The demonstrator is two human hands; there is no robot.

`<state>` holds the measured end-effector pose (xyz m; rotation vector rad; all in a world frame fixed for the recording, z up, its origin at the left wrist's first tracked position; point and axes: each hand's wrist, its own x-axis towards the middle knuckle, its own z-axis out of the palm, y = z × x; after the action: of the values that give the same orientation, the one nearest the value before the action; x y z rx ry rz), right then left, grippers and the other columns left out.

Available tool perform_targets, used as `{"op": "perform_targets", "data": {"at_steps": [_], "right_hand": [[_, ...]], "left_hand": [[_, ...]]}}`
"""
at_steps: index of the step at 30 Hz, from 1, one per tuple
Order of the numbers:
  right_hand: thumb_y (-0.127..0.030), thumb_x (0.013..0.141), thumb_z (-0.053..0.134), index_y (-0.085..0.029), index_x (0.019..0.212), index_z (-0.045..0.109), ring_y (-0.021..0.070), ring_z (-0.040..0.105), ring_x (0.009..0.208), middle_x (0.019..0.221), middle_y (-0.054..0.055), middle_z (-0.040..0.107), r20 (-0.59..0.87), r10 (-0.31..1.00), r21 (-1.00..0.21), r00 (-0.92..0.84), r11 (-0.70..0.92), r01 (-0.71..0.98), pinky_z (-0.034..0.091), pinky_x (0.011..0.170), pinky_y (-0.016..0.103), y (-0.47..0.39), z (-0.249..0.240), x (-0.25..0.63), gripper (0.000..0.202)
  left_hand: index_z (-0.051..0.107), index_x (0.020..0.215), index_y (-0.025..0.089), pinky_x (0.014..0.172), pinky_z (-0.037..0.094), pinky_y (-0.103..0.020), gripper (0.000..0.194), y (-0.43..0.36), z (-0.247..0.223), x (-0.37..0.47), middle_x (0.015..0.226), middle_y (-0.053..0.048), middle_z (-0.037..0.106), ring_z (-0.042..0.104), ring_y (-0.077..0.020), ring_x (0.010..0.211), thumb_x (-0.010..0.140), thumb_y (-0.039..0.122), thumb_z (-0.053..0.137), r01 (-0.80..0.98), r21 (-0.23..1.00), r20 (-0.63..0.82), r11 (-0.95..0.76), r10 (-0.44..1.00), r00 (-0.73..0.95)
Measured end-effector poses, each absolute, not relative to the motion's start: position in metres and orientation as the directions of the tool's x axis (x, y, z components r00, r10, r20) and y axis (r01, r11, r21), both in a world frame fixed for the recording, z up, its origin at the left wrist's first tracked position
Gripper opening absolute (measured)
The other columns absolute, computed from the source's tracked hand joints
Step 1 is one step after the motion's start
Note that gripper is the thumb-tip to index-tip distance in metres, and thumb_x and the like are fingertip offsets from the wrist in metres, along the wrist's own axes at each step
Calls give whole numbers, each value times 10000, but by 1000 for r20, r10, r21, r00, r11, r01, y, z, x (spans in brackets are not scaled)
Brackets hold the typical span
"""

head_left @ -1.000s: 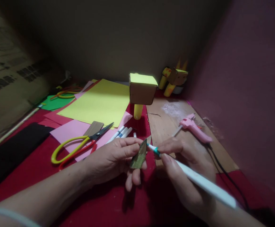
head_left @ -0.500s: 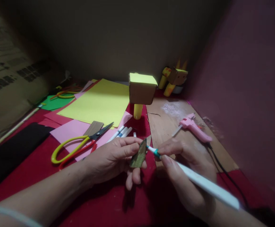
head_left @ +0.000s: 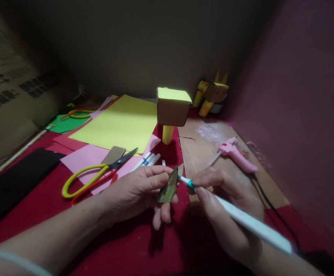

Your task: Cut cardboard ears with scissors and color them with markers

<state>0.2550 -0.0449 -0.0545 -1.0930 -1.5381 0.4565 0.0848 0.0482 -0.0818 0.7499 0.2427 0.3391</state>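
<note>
My left hand [head_left: 144, 188] pinches a small pointed piece, dark green and streaky on its face [head_left: 168, 189], between thumb and fingers. In my right hand [head_left: 227, 207] is a white marker [head_left: 250, 222] with a teal collar, held like a pen. Its tip is at the right edge of the pointed piece; whether it touches, I cannot tell. Beyond my hands stands a cardboard box shape [head_left: 171, 111] with a yellow top, above a yellow tube leg [head_left: 167, 135]. Scissors [head_left: 109, 168] with yellow and red handles lie open left of my left hand.
Several white markers [head_left: 146, 161] lie beyond my left hand. Yellow paper [head_left: 118, 124] covers pink sheets at left. A pink glue gun [head_left: 237, 155] with a black cord rests on a cardboard sheet [head_left: 192, 153]. A box-headed yellow figure [head_left: 215, 94] stands at the back right near the wall.
Hardly anything differs. The pointed piece and the marker tip have shifted very slightly, while both hands keep their holds.
</note>
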Motion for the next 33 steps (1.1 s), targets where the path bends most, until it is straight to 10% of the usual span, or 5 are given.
{"op": "perform_targets", "data": {"at_steps": [33], "right_hand": [[-112,829,535,-217,859,614,151,605,612,720,17,661,538,839,-799,79,478,366,491,561,282,-44,-53,252,134]], "left_hand": [[613,870,114,423,522,-189,265,48,-83,84,643,-83,681,655,-150,488,938,303,439,-198,736,-105,647,398,911]]}}
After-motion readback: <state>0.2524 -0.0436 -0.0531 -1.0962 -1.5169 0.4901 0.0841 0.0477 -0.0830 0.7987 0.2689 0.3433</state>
